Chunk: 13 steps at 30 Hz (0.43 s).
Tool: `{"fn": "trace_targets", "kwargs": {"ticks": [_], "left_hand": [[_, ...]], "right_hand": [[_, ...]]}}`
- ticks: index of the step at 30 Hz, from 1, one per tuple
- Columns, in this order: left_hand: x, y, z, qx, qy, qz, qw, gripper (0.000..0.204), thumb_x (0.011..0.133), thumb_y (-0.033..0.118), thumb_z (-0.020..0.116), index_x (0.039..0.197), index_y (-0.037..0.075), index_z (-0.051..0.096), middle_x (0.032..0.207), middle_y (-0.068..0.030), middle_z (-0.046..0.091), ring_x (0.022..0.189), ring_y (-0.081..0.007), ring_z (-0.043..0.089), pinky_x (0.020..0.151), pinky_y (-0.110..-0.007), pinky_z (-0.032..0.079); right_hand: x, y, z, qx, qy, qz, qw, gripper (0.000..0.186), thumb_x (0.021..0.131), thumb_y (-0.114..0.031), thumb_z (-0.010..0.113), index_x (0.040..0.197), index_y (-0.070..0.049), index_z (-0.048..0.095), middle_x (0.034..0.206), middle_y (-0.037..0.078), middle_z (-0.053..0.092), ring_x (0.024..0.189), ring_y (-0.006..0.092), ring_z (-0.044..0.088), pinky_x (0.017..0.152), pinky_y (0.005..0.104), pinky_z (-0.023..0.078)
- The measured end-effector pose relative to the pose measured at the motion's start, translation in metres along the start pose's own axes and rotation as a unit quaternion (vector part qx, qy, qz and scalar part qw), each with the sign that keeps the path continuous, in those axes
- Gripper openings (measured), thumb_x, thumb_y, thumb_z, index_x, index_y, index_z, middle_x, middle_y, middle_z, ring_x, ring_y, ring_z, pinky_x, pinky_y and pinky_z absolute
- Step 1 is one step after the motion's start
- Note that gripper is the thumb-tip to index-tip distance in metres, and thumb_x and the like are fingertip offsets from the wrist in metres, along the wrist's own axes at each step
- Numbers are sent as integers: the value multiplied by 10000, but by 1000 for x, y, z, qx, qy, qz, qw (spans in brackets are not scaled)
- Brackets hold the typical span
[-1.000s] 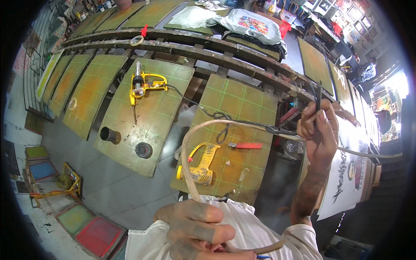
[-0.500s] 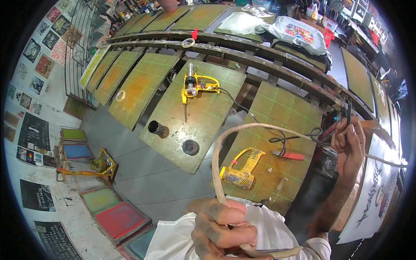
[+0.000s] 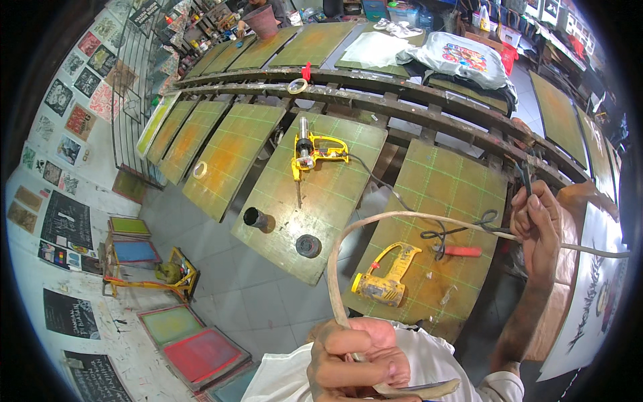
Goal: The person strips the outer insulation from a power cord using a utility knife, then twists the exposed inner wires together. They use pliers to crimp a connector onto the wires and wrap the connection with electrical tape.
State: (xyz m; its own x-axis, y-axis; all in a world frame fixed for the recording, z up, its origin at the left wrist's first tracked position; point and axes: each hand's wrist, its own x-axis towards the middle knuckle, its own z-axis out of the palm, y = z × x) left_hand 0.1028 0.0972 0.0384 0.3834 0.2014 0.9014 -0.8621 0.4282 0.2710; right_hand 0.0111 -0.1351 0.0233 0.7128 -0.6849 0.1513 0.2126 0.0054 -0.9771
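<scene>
My left hand (image 3: 358,362) is closed around a pale beige cable (image 3: 333,281) at the bottom centre. The end of its sheath sticks out below the fingers, with something dark along it. From there the cable arcs up and right to my raised right hand (image 3: 539,228), runs past it and reaches the right rim. Between my right fingertips is a slim dark tool (image 3: 526,179), pointing up; its kind is unclear. On the boards lie a yellow heat gun housing half (image 3: 385,278) and an opened yellow heat gun (image 3: 307,153) with bare metal nozzle and black cord.
Beside the opened gun's board edge stand a dark tube (image 3: 255,218) and a dark ring (image 3: 308,246). A red handle (image 3: 462,251) lies near the knotted black cord. Tape rolls (image 3: 200,169) rest on other boards. A person (image 3: 258,10) is at the far back.
The view has shifted, so the boards and tools appear lower and further right. Both hands keep their hold on the cable and the dark tool.
</scene>
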Motion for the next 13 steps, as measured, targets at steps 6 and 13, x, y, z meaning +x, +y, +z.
{"fn": "trace_targets", "kwargs": {"ticks": [6,13], "left_hand": [[-4,-14,0,-44,-8,30,999,83,921,260,740,975,320,724,898,145,574,882,-167,501,756,-359,332],[-21,-4,4,73,50,-37,995,301,825,267,854,1107,254,750,1068,106,634,834,-84,504,662,-230,373]], "right_hand": [[4,-4,1,-29,11,6,1000,309,1048,-331,578,988,-29,605,653,-81,351,565,18,300,537,222,228],[6,-4,0,-25,-3,16,1000,345,1032,-370,599,987,-28,609,652,-74,383,567,15,311,542,220,234]]}}
